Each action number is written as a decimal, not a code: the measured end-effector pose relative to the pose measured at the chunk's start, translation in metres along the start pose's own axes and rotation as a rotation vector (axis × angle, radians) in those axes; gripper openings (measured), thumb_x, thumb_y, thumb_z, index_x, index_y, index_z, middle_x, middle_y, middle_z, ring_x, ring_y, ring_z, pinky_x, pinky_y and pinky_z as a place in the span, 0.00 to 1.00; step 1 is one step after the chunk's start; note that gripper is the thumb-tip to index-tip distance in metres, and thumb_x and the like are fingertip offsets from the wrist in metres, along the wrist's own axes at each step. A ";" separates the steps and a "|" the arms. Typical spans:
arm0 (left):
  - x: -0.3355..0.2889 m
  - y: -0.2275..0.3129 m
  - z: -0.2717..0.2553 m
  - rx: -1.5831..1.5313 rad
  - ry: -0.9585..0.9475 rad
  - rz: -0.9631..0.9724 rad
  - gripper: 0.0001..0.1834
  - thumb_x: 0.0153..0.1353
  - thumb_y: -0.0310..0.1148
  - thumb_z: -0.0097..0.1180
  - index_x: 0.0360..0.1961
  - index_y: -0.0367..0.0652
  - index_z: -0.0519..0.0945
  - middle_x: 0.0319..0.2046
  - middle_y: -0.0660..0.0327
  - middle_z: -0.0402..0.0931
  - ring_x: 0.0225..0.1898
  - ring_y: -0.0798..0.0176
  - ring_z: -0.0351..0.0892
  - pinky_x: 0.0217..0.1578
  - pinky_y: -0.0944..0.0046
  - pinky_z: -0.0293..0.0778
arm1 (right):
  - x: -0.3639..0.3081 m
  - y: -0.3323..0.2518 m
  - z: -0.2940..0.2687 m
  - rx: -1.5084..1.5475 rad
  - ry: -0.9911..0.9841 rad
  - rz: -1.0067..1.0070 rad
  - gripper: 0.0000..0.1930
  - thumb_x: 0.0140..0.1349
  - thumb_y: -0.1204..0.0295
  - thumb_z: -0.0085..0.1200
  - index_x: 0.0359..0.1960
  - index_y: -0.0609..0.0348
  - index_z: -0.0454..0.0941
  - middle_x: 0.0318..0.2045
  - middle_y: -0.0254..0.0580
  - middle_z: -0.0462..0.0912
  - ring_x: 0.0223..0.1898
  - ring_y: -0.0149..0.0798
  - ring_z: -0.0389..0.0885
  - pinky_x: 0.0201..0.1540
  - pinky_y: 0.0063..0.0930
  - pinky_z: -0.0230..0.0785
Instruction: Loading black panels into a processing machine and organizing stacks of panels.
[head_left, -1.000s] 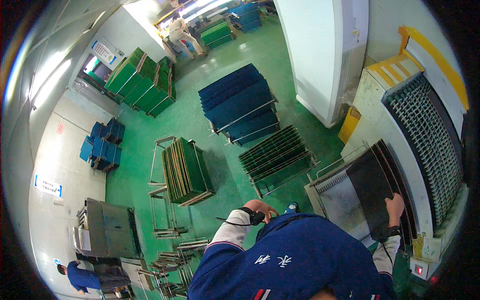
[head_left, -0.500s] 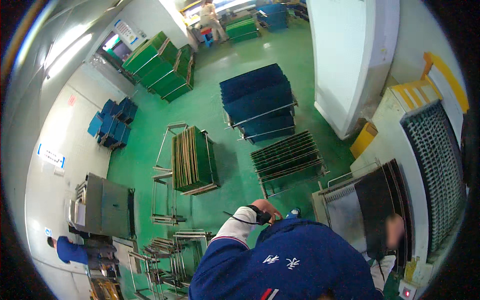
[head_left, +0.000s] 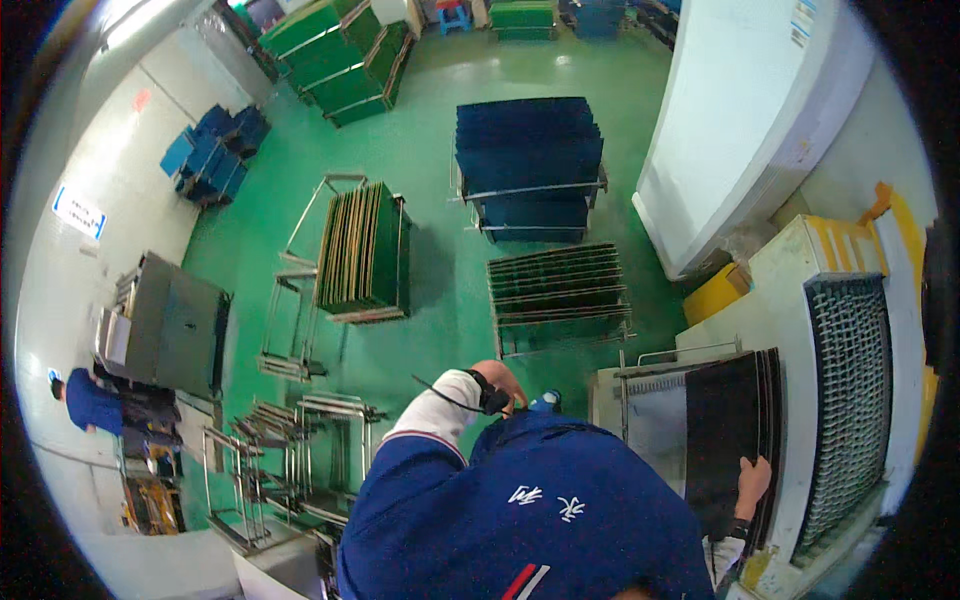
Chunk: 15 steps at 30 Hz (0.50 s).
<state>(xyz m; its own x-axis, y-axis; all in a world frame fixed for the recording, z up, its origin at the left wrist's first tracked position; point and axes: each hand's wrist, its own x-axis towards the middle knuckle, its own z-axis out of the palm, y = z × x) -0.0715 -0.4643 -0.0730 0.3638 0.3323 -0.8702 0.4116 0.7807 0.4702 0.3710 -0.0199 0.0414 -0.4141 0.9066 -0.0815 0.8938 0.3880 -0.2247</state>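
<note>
My right hand (head_left: pixel 754 488) is at the right, its fingers closed on the edge of a thin black panel (head_left: pixel 722 425). This panel stands in a metal rack (head_left: pixel 645 440) with several other dark panels close behind it. Held near my waist, my left hand (head_left: pixel 508 382) is bent in against the blue jacket (head_left: pixel 520 500). Its fingers are mostly hidden by my body, and I see nothing in it. Both wrists carry a dark band.
A machine with a mesh-like conveyor (head_left: pixel 848 410) stands right of the rack. Ahead are racks of green boards (head_left: pixel 560 290) and blue boards (head_left: pixel 530 150). Green-faced boards (head_left: pixel 365 250) stand farther left. Bare metal frames (head_left: pixel 290 440) crowd the lower left. A person (head_left: pixel 95 400) is beyond them.
The whole view has tilted and shifted. My right hand, blurred before over the dark panels, now shows sharply at a panel's edge. The left hand remains near my waist.
</note>
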 end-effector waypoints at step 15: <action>-0.011 0.049 -0.032 0.307 0.029 -0.003 0.35 0.55 0.44 0.64 0.64 0.64 0.67 0.58 0.67 0.73 0.54 0.55 0.75 0.49 0.52 0.73 | -0.047 0.082 -0.180 0.207 0.333 0.188 0.33 0.55 0.62 0.63 0.59 0.68 0.69 0.58 0.56 0.72 0.61 0.50 0.66 0.64 0.36 0.57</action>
<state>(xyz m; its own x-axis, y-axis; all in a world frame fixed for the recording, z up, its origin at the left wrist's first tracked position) -0.0820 -0.4121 -0.0453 0.3404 0.3486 -0.8733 0.6475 0.5865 0.4866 0.4951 -0.0009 0.2017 -0.1389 0.9756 0.1702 0.8812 0.2001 -0.4282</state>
